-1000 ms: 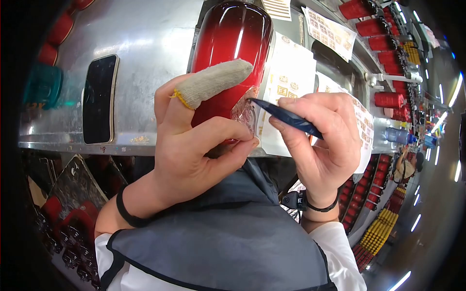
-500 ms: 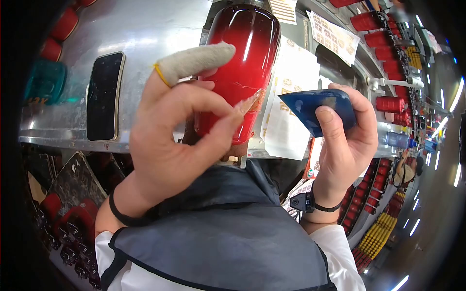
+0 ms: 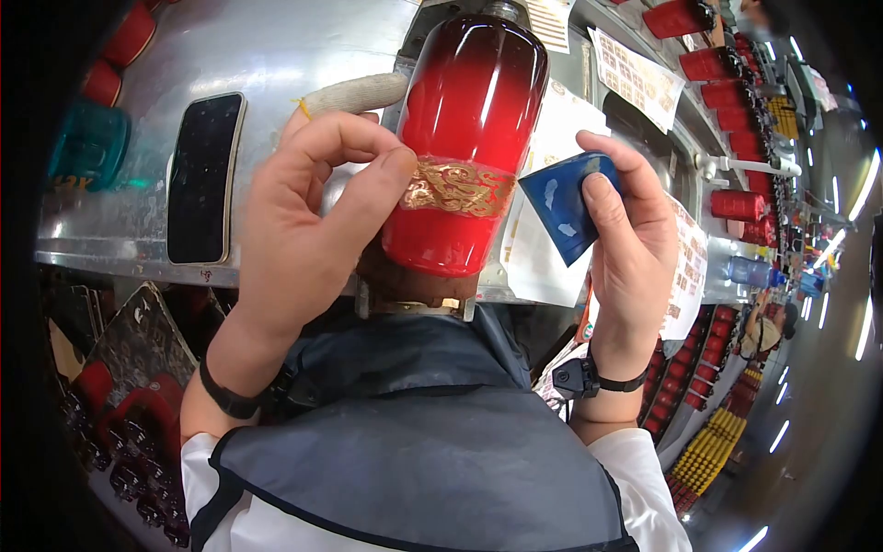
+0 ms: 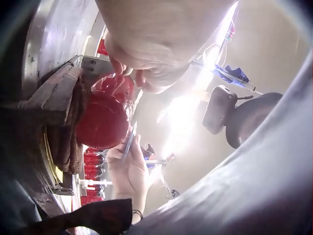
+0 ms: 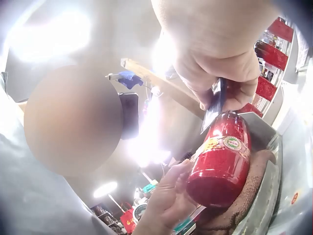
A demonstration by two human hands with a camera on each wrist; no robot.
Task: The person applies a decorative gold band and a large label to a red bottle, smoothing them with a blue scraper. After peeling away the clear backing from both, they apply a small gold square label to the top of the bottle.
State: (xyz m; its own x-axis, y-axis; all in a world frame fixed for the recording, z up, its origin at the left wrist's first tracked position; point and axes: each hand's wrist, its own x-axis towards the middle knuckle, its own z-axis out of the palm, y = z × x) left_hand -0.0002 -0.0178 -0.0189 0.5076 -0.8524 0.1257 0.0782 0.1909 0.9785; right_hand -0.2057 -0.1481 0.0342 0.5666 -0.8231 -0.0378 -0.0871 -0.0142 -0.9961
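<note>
A glossy red bottle (image 3: 469,101), dark toward its neck, lies on a brown cloth (image 5: 254,181) in a metal holder. A gold patterned band (image 3: 460,189) crosses its lower part, with clear film along the band's upper edge. The left hand (image 3: 313,216) pinches the film's edge between thumb and forefinger at the band's left end; the fingertips hide most of the pinched part. A cloth sleeve (image 3: 354,95) covers one of its fingers. Right of the bottle, the right hand (image 3: 635,235) holds a flat blue scraper (image 3: 566,198), apart from the bottle.
A phone (image 3: 204,179) lies on the metal table (image 3: 285,46) at left, beside a teal container (image 3: 90,147). Printed sheets (image 3: 635,74) lie right of the bottle. Red bottles stand on racks at far right; a white pipe (image 3: 754,166) crosses there.
The left hand has moved left, away from the band's middle, and the gold pattern is now exposed to view. The right hand has drawn the scraper off the bottle and turned its flat face up.
</note>
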